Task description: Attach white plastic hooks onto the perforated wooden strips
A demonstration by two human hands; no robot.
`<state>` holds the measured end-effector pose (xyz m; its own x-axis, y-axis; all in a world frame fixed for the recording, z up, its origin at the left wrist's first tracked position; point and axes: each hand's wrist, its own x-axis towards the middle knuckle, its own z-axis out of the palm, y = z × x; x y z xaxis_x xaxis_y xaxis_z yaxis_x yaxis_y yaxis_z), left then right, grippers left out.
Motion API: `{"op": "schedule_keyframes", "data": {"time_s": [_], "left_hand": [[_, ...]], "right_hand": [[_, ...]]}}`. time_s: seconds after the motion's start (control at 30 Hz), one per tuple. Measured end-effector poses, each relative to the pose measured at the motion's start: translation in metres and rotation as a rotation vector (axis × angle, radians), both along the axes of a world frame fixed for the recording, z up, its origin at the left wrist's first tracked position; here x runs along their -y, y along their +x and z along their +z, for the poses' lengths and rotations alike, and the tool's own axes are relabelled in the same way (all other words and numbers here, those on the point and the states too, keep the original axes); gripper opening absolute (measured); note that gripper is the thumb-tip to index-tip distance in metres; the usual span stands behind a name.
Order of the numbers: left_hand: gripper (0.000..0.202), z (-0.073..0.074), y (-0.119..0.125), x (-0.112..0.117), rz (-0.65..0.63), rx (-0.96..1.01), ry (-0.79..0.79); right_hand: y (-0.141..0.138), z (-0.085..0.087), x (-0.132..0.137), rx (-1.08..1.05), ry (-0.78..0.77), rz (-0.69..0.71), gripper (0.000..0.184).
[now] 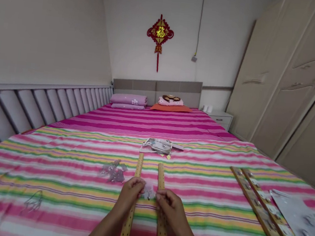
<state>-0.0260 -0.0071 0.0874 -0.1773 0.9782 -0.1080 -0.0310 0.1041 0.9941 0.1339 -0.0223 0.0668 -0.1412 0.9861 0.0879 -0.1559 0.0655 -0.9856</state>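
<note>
My left hand pinches the left edge of a small clear plastic bag. On the bag's other side, my right hand grips it between thumb and fingers. Something small and dark shows near the bag's lower edge, too small to make out. Beneath my hands, two long wooden strips with holes lie on the bed: a left strip and a right strip. Just left of them is a pile of small plastic bags holding metal-looking pieces.
Farther up the striped bedspread lies a bundle of white items in clear packaging. Two wooden strips with mounted metal and white parts lie at right, beside a plastic sheet. A thin wire-like tangle rests at left, near the bed rail.
</note>
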Motion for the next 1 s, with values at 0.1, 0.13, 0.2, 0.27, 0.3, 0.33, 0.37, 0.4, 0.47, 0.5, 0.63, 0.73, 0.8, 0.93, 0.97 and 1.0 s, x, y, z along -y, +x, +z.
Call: {"op": "schedule_keyframes", "data": {"time_s": [0.1,0.13,0.2,0.27,0.3,0.33,0.37,0.4,0.47,0.5,0.63,0.73,0.8,0.93,0.97,1.0], "left_hand": [[0.029,-0.005,0.017,-0.018,-0.023,0.022,-0.042],[0.028,-0.006,0.021,-0.025,-0.026,0.017,-0.057],[0.023,-0.008,0.027,-0.039,-0.030,-0.003,-0.062],[0.018,-0.011,0.032,-0.052,-0.032,-0.020,-0.050],[0.016,-0.012,0.034,-0.058,-0.035,-0.023,-0.049],[0.014,-0.014,0.036,-0.064,-0.040,-0.022,-0.053],[0.013,-0.015,0.038,-0.070,-0.042,-0.021,-0.059],[0.012,-0.017,0.040,-0.076,-0.040,-0.021,-0.065],[0.012,-0.022,0.043,-0.087,-0.038,-0.030,-0.071],[0.012,-0.025,0.044,-0.092,-0.038,-0.040,-0.073],[0.014,-0.034,0.046,-0.113,-0.039,-0.110,-0.056],[0.018,-0.038,0.044,-0.127,-0.004,-0.189,-0.037],[0.019,-0.038,0.042,-0.134,0.017,-0.240,-0.036],[0.019,-0.039,0.041,-0.143,0.029,-0.302,-0.027],[0.019,-0.040,0.042,-0.144,0.028,-0.309,-0.020],[0.018,-0.041,0.042,-0.146,0.026,-0.314,-0.013]], "right_hand": [[0.002,-0.006,-0.015,-0.004,-0.050,-0.019,0.041],[0.003,-0.008,-0.020,0.001,-0.063,-0.032,0.041],[0.006,-0.014,-0.032,0.007,-0.066,-0.067,0.039],[0.008,-0.020,-0.045,0.013,-0.068,-0.093,0.035],[0.009,-0.023,-0.052,0.018,-0.079,-0.103,0.034],[0.009,-0.026,-0.060,0.024,-0.094,-0.111,0.032],[0.009,-0.029,-0.067,0.030,-0.108,-0.119,0.030],[0.009,-0.032,-0.074,0.033,-0.117,-0.129,0.028],[0.009,-0.036,-0.088,0.034,-0.113,-0.154,0.024],[0.008,-0.038,-0.094,0.035,-0.106,-0.169,0.021],[0.006,-0.044,-0.116,0.053,-0.077,-0.224,0.016],[0.005,-0.046,-0.131,0.072,-0.064,-0.233,0.017],[0.005,-0.048,-0.138,0.083,-0.057,-0.227,0.018],[0.004,-0.053,-0.148,0.098,-0.052,-0.235,0.018],[0.003,-0.054,-0.150,0.101,-0.051,-0.239,0.018],[0.003,-0.056,-0.151,0.103,-0.049,-0.242,0.018]]}}
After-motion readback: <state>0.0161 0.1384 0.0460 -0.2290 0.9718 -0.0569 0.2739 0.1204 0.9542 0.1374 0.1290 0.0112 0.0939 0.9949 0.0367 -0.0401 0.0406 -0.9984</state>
